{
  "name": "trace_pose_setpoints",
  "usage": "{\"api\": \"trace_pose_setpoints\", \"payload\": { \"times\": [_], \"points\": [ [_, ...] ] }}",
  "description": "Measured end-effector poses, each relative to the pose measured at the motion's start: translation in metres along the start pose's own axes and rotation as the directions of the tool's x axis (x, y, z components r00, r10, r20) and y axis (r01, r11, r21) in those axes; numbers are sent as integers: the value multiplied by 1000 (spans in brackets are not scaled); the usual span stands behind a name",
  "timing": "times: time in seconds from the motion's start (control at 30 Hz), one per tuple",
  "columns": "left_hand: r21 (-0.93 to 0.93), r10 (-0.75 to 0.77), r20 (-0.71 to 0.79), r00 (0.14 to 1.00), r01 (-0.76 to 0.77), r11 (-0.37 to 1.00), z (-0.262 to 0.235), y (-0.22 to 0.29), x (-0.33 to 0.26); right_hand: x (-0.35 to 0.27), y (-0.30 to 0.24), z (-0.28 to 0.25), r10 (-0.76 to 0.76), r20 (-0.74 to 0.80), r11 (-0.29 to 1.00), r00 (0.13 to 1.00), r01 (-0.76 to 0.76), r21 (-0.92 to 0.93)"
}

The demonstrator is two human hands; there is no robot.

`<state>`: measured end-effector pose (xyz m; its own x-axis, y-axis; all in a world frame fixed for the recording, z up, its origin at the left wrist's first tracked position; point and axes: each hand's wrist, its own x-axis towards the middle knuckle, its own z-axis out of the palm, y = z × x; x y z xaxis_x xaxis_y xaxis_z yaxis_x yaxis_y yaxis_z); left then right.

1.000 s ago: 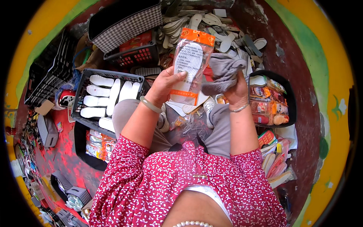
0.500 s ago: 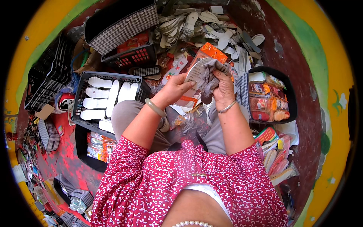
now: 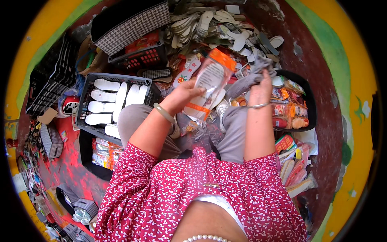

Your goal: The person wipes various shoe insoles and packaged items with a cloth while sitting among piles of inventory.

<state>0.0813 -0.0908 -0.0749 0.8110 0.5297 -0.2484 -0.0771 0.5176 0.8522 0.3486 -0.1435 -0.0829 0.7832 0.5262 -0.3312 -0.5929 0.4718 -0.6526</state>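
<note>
In front of my knees, my left hand [image 3: 186,95] grips a clear plastic packet [image 3: 212,76] with an orange top and bottom. Inside it lies a pale insole-shaped piece with printing on it; the packet tilts up and to the right. My right hand [image 3: 261,92] is closed on a grey cloth [image 3: 243,85], crumpled and spreading to both sides of the fingers. That hand is farther right, beside the fabric bin [image 3: 311,105], which holds several orange-and-clear packets. Both hands are apart from each other.
To the left stands a dark plastic crate [image 3: 85,91] of white insoles. Behind lies a heap of loose insoles [image 3: 189,30]. A houndstooth bin [image 3: 133,29] and another crate [image 3: 139,59] stand at the far left. Packaged insoles [image 3: 297,169] lie at my right.
My right hand has drawn the grey cloth away from the packet, to the right and slightly up. The packet stays in my left hand, its printed face and orange top more exposed now.
</note>
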Motion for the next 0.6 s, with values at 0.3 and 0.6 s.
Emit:
{"api": "trace_pose_setpoints", "payload": {
  "times": [0.3, 0.6],
  "points": [
    [-339, 0, 1, 1000, 1, 941, 1, 0, 11, -59, 20, 38, -111, 568, 933, 816, 281, -222],
    [-537, -2, -254, 967, -140, 832, 4, -3, 16, -96, 87, 34, 172, 842, 282, 512, 793, -540]
  ]
}}
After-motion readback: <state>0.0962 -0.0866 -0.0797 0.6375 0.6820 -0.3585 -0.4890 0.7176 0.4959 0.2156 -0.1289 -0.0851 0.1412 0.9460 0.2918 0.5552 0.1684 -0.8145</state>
